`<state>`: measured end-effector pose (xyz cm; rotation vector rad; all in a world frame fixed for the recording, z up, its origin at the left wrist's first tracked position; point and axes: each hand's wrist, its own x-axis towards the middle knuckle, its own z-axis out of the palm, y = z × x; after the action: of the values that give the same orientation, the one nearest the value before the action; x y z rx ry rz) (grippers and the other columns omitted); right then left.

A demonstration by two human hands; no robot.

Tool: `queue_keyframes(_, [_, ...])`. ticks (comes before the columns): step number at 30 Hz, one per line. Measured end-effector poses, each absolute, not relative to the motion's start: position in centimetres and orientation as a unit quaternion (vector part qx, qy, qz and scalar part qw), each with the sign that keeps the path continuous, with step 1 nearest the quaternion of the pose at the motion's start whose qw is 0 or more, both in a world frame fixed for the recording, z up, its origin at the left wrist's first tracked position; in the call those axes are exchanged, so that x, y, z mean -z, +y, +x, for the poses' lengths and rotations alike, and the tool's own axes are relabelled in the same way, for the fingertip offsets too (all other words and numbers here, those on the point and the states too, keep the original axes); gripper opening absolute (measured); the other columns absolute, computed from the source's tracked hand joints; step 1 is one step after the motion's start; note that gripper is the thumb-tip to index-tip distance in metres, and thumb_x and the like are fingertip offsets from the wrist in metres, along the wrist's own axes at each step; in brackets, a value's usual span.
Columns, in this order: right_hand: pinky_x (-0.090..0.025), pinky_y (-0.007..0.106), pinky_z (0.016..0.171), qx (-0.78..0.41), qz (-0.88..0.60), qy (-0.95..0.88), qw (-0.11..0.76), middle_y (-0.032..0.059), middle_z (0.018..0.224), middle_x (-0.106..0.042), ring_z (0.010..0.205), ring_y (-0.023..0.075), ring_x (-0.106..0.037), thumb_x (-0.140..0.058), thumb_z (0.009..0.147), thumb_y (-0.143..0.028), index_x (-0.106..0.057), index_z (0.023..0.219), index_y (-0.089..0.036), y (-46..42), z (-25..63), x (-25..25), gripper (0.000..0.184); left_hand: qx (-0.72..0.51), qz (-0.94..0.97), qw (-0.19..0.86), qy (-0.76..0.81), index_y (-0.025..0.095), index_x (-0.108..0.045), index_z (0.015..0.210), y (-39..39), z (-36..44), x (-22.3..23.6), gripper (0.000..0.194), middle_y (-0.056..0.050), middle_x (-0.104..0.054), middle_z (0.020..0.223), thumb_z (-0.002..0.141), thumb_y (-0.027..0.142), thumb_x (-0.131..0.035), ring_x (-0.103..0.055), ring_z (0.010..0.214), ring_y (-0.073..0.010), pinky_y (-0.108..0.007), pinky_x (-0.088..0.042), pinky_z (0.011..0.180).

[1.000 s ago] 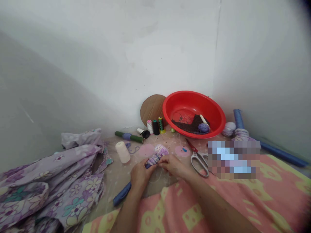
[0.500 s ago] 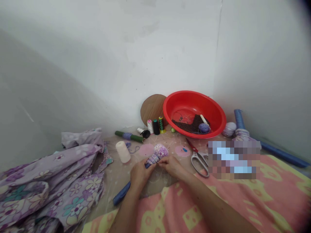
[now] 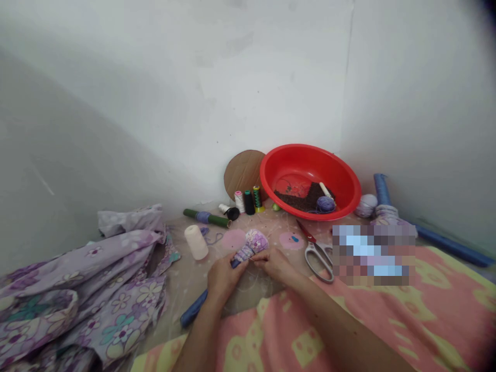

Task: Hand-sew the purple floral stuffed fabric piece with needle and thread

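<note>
My left hand (image 3: 225, 279) is wrapped round a blue stick (image 3: 194, 308), just below its padded head. That head is a bulb of purple floral cloth (image 3: 256, 240), gathered and bound with thread where it meets the stick. Close by on the right, my right hand (image 3: 276, 263) has its thumb and forefinger pinched together beside the binding. A pale thread appears to run between these fingertips and the cloth; its ends cannot be made out. The stick's lower end shows past my left wrist.
Scissors (image 3: 318, 258) lie right of my hands. A white thread cone (image 3: 196, 243) and a green stick wound with purple yarn (image 3: 209, 219) lie left. Thread spools (image 3: 249, 203) and a red basin (image 3: 310, 155) stand behind. Floral cloth (image 3: 127, 315) fills the left side.
The fingers of my right hand have shifted very slightly by the binding. My left hand and the stick stay practically in the same place.
</note>
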<state>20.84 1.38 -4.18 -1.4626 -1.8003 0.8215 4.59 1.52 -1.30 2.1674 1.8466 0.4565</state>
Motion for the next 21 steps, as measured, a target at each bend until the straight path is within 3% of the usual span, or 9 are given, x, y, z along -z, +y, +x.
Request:
queue_keyframes(12, [-0.037,0.022,0.056,-0.304,-0.561,-0.691,0.341,0.0005,0.073,-0.065,0.065,0.0141,-0.054,-0.047,0.067,-0.024,-0.067,0.081,-0.021,1.4,20.3,4.6,0.025,-0.152,0.747,0.138,0.632,0.023,-0.055,0.104,1.5,4.7,1.0,0.042,-0.003,-0.062,0.094,0.07,0.047,-0.046,-0.054,0.084,-0.0152,-0.018,-0.034,0.063])
queue_keyframes(21, [-0.03,0.018,0.048,-0.318,-0.579,-0.659,0.361,-0.0014,0.056,-0.055,0.054,0.0088,-0.044,-0.046,0.067,-0.022,-0.062,0.066,-0.015,1.5,19.6,5.0,0.018,-0.144,0.751,0.138,0.629,0.023,-0.056,0.102,1.6,4.5,1.3,0.04,-0.002,-0.063,0.092,0.071,0.047,-0.044,-0.055,0.082,-0.0142,-0.017,-0.033,0.061])
